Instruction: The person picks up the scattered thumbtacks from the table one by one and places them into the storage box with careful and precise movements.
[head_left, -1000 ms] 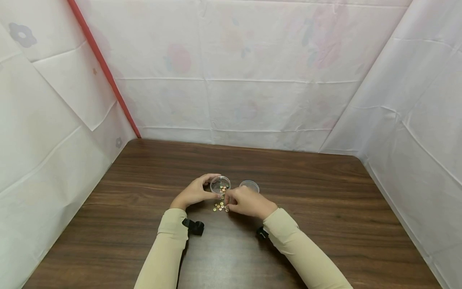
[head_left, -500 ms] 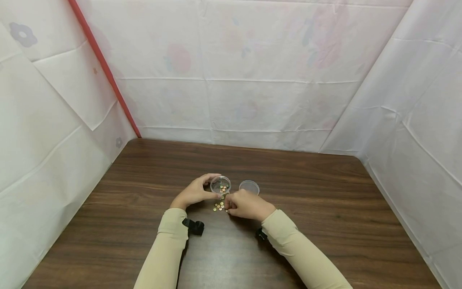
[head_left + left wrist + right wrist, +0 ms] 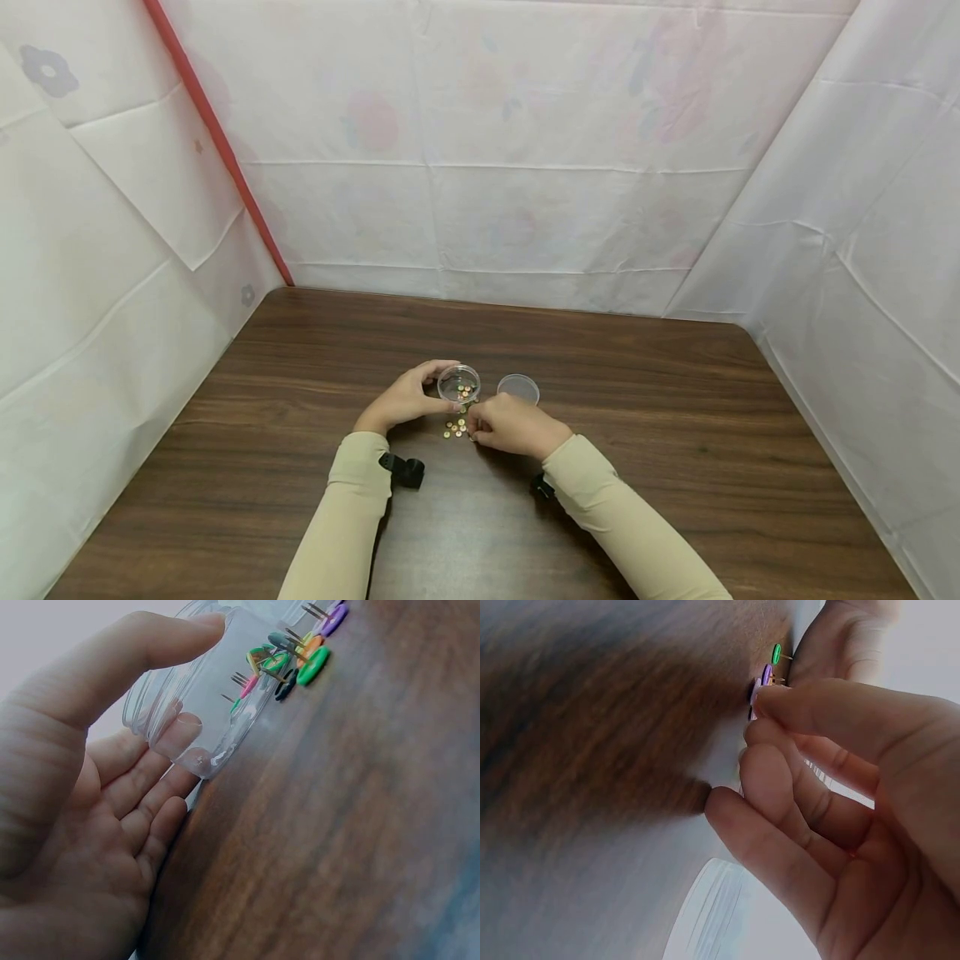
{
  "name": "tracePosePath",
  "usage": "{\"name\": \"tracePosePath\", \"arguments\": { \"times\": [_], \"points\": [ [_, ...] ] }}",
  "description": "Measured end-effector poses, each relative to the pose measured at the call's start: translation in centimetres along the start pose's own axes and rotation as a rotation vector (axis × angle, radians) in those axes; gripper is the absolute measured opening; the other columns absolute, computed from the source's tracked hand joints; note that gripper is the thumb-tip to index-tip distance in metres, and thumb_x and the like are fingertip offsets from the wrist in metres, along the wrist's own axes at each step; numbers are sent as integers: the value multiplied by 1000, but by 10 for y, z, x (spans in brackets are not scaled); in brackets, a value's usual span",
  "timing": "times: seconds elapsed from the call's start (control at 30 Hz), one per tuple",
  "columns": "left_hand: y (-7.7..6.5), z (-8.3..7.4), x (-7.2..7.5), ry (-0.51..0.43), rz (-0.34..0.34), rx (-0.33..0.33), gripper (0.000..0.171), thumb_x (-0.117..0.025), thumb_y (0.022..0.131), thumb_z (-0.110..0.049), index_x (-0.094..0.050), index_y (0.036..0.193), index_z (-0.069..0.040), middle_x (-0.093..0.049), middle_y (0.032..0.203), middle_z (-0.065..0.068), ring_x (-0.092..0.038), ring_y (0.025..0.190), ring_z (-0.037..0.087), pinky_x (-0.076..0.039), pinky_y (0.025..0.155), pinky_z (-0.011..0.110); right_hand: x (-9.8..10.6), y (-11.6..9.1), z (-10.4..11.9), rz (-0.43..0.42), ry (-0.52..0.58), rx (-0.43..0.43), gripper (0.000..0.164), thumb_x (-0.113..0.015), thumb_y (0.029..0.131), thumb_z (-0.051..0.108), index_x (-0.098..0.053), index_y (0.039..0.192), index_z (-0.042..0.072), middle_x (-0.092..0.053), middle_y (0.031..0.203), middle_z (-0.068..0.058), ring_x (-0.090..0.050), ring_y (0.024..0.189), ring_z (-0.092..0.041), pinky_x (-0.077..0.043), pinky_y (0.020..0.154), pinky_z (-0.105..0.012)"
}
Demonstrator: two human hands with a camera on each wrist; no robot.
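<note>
In the head view my left hand (image 3: 405, 397) holds a clear round plastic jar (image 3: 458, 383), thumb on the near side and fingers on the far side. Several thumbtacks (image 3: 313, 666) with coloured heads are in and beside the jar, points up in the left wrist view. More thumbtacks (image 3: 454, 427) lie loose on the table in front of it. My right hand (image 3: 517, 423) is down among them at their right. Its thumb and forefinger pinch a pale purple thumbtack (image 3: 757, 693) at the table; the fingertips partly hide it.
A clear round lid (image 3: 519, 387) lies flat on the table just beyond my right hand. The dark wooden table (image 3: 675, 433) is bordered by white patterned cloth (image 3: 480, 208) at the back and both sides.
My right hand has shifted very slightly toward me and now covers a thumbtack that showed at its fingertips a second ago. The left hand and jar stay in place.
</note>
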State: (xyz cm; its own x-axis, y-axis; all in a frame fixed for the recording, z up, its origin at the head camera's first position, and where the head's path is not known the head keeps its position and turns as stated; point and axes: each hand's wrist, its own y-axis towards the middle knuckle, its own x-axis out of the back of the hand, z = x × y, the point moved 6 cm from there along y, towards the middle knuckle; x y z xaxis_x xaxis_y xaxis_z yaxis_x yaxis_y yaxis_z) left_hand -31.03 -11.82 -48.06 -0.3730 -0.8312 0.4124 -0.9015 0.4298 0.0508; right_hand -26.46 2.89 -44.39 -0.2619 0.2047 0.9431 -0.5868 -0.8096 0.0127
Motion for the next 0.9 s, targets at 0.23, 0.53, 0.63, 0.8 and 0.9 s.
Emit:
{"name": "tracePosePath", "arguments": {
  "times": [0.23, 0.53, 0.63, 0.8, 0.9],
  "points": [
    [1, 5, 0, 9, -1, 8, 72, -81, 72, -31, -46, 135, -24, -57, 118, 3, -53, 103, 17, -44, 90, 48, 1, 0, 0, -10, 34, 17, 7, -65, 87, 15, -64, 81, 16, -57, 67, 11, -47, 56, 1, -41, 52, -17],
    [1, 5, 0, 10, 3, 5, 74, -80, 72, -32, -45, 137, -21, -56, 121, 7, -51, 106, 20, -42, 92, 51, 2, 0, 0, -34, 43, 41, 9, -60, 90, 14, -64, 83, 15, -59, 71, 10, -47, 55, 3, -42, 52, -17],
    [1, 4, 0, 11, 3, 13, 74, -81, 71, -32, -45, 136, -23, -56, 120, 4, -52, 105, 17, -43, 91, 48, 2, 1, -1, -38, 44, 41, 9, -59, 91, 14, -64, 84, 15, -59, 72, 10, -46, 55, 3, -41, 52, -16],
    [0, 2, 0, 8, 8, -14, 72, -81, 72, -31, -46, 135, -23, -57, 119, 6, -52, 104, 19, -43, 91, 51, 6, 3, -1, -58, 54, 36, 8, -58, 91, 15, -64, 86, 16, -60, 72, 9, -46, 54, 3, -41, 51, -16],
    [1, 3, 1, 11, 3, -18, 72, -81, 72, -31, -46, 135, -24, -57, 119, 7, -52, 104, 20, -43, 90, 51, 8, 3, -2, -68, 52, 34, 8, -58, 92, 16, -63, 86, 17, -61, 74, 10, -47, 56, 2, -41, 52, -16]
  ]
}}
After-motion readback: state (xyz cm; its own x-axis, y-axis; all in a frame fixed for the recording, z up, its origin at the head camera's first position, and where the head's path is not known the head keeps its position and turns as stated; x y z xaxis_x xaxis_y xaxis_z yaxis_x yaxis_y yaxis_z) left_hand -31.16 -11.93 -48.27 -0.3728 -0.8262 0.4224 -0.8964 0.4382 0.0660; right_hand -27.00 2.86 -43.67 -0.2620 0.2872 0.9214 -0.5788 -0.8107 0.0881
